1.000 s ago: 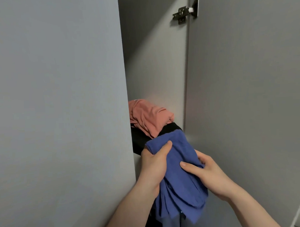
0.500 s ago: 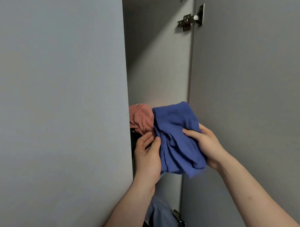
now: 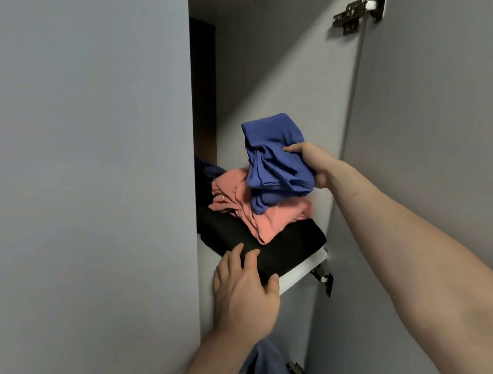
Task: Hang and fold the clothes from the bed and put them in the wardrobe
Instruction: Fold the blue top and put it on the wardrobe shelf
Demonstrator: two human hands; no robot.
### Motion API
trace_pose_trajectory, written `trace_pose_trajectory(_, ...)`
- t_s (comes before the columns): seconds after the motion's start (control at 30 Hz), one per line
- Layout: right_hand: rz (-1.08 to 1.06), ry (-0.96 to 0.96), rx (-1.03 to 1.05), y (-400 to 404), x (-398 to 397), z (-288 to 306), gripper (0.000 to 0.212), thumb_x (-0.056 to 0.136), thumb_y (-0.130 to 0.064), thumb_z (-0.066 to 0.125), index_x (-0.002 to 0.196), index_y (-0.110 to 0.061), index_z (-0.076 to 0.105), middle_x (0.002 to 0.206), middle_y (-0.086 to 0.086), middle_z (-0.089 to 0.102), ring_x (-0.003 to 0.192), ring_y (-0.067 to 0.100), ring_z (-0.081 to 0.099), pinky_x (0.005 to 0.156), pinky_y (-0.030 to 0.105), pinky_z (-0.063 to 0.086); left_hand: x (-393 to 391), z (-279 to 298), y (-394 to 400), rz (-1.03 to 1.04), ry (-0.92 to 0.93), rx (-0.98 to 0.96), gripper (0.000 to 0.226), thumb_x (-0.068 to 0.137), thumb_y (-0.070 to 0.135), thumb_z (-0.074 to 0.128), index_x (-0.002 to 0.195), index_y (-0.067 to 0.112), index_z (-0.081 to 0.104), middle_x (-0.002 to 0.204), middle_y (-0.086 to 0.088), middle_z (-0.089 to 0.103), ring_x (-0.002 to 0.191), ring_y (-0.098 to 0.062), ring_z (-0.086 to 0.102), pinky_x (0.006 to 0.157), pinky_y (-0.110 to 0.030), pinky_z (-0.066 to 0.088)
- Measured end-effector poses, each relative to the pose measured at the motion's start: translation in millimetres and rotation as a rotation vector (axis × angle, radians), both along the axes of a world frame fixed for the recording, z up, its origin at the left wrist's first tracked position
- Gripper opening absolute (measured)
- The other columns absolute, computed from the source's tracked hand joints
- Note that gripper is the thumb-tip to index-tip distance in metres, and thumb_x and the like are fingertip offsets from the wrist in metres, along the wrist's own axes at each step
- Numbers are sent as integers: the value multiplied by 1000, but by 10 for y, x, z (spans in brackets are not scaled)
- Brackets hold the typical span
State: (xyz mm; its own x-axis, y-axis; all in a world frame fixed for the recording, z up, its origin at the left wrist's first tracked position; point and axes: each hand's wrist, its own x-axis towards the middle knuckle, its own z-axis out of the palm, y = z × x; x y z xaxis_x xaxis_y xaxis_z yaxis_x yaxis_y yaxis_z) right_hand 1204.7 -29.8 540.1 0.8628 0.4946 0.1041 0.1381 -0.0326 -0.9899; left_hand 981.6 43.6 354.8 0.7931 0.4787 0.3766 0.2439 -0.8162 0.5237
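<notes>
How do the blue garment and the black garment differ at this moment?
The blue garment is bunched and held up by the right hand; the black garment lies folded flat on the shelf. The blue one hangs above the pile; the black one is under a pink garment, the left hand touching it.
</notes>
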Motion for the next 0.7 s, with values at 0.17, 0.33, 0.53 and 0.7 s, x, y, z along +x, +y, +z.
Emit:
trace_pose_trajectory(0.17, 51, -17, -196, 252, 298, -86, 31, 93, -25, 67, 116, -4, 69, 111, 15, 75, 88, 29, 73, 72, 35, 60, 36, -211, 29, 21, 96, 157, 66, 98, 53, 36, 158, 35, 13, 168, 0, 6, 153, -24, 10, 125, -42, 15)
trace_pose_trajectory(0.33, 33, -197, -354, 409, 461, -282, 18, 94, -9, 69, 110, -6, 61, 104, 10, 68, 87, 24, 68, 77, 34, 55, 93, -232, 35, 6, 84, 172, 67, 101, 50, 36, 159, 34, 6, 168, 1, -1, 154, -22, 8, 125, -44, 16)
trace_pose_trajectory(0.53, 24, -325, -277, 488, 595, -138, 38, 87, -9, 78, 121, -9, 62, 123, 11, 70, 109, 25, 68, 95, 38, 56, 103, -276, 20, 16, 90, 226, 69, 101, 48, 30, 160, 32, -2, 168, -2, -9, 155, -23, 4, 126, -45, 11)
trace_pose_trajectory(0.7, -85, -658, -543, 579, 440, -87, 83, 83, -23, 84, 152, -10, 41, 149, 11, 52, 134, 27, 53, 112, 32, 41, 93, -324, 14, 12, 99, 218, 72, 98, 49, 30, 161, 29, 0, 169, -6, -7, 153, -25, 19, 124, -49, 13)
